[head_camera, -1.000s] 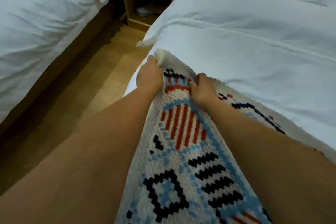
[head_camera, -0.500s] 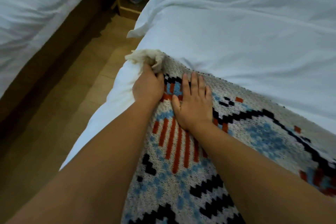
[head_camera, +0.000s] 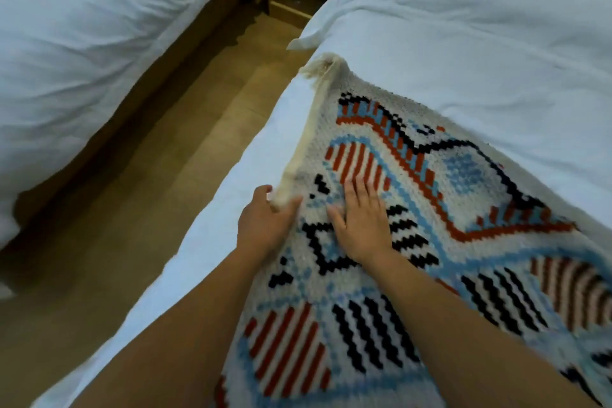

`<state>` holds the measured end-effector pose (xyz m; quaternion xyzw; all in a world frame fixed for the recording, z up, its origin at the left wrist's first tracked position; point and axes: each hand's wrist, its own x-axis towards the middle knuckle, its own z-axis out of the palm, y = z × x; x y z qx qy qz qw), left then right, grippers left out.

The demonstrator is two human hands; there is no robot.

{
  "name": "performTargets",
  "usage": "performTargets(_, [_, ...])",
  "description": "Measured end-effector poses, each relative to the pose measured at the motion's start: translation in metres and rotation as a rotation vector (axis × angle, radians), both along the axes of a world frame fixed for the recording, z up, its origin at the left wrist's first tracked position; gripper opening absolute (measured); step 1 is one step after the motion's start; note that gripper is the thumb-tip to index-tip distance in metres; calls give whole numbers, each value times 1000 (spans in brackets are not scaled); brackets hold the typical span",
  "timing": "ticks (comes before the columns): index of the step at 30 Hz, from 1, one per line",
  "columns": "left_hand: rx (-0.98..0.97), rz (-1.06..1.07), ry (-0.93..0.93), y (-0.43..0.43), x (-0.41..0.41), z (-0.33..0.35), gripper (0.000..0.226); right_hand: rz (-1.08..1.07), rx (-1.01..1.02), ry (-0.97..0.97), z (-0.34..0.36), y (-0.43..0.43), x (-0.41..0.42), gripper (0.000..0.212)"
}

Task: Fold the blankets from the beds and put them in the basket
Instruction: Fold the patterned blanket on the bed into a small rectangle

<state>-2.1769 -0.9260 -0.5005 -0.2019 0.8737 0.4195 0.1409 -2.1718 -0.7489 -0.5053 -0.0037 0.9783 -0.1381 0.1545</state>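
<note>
Fingers (head_camera: 360, 190) of the right hand (head_camera: 361, 225) lie straight, pressing flat on the patterned blanket (head_camera: 440, 209). The left hand (head_camera: 265, 222) pinches the blanket's cream hem at the left edge of the bed (head_camera: 463, 43). The blanket lies spread along that edge, so folding looks barely begun. No basket is in view, and the carrying step remains.

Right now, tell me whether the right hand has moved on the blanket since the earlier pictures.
Yes. The right hand has slid back toward the person, away from the blanket's far corner; its fingertips now reach only the red-striped patch.
</note>
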Motion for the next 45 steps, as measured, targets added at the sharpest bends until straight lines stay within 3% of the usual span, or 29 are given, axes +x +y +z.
performTargets(5, [-173,-138,-36,-42,115,10,66,132,-18,-68,5,-57,119,70])
performTargets(8, [-162,-136,-79,-70,170,16,63,175,-24,-140,9,-84,191,74])
performTargets(12, [-234,-241,-135,-102,234,17,51,344,-29,-252,18,-104,265,93])
performTargets(15, [-323,-307,-168,-113,259,17,42,479,36,-292,23,-117,288,109])
performTargets(20, [-258,-137,-95,-164,270,32,30,546,26,-235,32,-154,295,103])
performTargets(24, [-351,-133,-306,-206,293,29,49,607,31,-275,25,-180,320,95])
performTargets(26, [-279,-129,-346,-207,306,25,53,573,60,-276,22,-184,326,96])
performTargets(30, [57,-22,-347,-212,325,22,30,587,96,-271,25,-184,327,97])
performTargets(32, [-46,-77,-363,-223,334,23,31,595,95,-268,27,-186,329,92])
performTargets(37, [-551,-158,-388,-258,355,32,36,615,53,-287,29,-201,341,84])
performTargets(39, [-667,-228,-413,-256,358,34,65,622,45,-289,32,-205,347,84])
performTargets(42, [-673,-326,-277,-220,356,40,93,585,5,-279,41,-197,357,83])
performTargets(45, [-600,-389,-112,-151,356,50,80,505,0,-244,52,-163,369,81])
